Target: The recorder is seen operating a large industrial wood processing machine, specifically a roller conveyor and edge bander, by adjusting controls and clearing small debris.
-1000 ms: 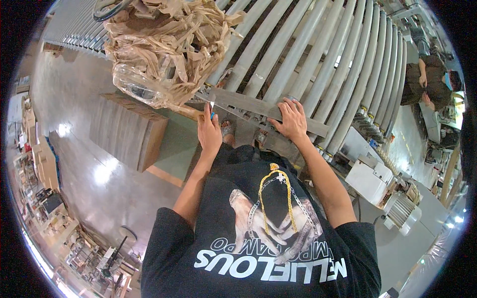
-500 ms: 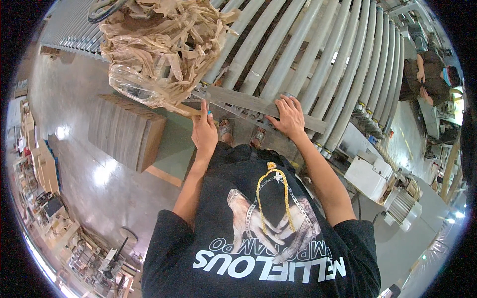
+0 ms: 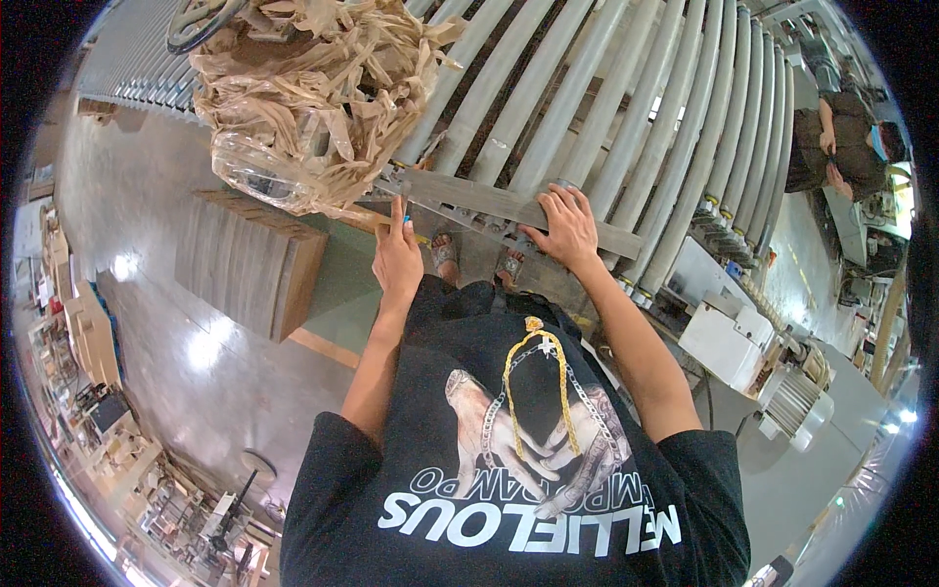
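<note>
A flat grey strip, apparently wood (image 3: 479, 198), lies slantwise over the near ends of the conveyor rollers. My right hand (image 3: 567, 227) grips it right of its middle, with the fingers over the far edge and the thumb on the near side. At the strip's left end is my left hand (image 3: 397, 259), its index finger pointing away from me and the other fingers curled in. A small blue spot shows by its thumb; whatever it pinches is too small to make out. Just beyond that hand sits a large bundle of crumpled brown wrapping and clear film (image 3: 313, 117).
Grey rollers (image 3: 548, 108) fill the space ahead. Left of my legs stands a stack of grey boards (image 3: 245, 259) on the floor. A motor with a finned housing (image 3: 794, 406) is at my right. Another person (image 3: 846, 147) is at the far right, and a cluttered bench (image 3: 127, 440) at the left.
</note>
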`<state>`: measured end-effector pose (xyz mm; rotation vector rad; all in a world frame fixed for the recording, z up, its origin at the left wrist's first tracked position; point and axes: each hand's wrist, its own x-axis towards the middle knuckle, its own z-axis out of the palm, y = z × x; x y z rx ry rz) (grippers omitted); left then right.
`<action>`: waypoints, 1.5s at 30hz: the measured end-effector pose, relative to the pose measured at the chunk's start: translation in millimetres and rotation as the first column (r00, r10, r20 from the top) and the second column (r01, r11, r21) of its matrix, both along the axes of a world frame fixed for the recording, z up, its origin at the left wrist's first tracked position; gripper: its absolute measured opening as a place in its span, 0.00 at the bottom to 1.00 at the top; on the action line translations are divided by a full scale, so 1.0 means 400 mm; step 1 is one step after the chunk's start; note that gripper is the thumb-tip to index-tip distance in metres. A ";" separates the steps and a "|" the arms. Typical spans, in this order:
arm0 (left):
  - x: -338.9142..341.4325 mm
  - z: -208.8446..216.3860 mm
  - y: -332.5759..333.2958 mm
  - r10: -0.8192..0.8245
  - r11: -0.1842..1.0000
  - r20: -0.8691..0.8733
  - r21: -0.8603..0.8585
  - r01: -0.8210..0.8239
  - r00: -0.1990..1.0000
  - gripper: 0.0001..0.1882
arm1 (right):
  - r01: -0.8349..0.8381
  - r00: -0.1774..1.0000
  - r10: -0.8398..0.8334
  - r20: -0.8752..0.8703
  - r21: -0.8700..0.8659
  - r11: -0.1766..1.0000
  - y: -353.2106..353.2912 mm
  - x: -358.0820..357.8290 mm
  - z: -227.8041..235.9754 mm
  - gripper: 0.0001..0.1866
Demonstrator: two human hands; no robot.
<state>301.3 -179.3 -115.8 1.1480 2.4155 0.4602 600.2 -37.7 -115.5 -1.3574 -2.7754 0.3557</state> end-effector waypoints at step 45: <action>-0.176 -0.038 -0.001 0.096 0.988 -0.139 -0.111 -0.112 0.986 0.22 | -0.019 1.000 0.019 -0.007 -0.016 1.000 -0.002 -0.003 -0.001 0.37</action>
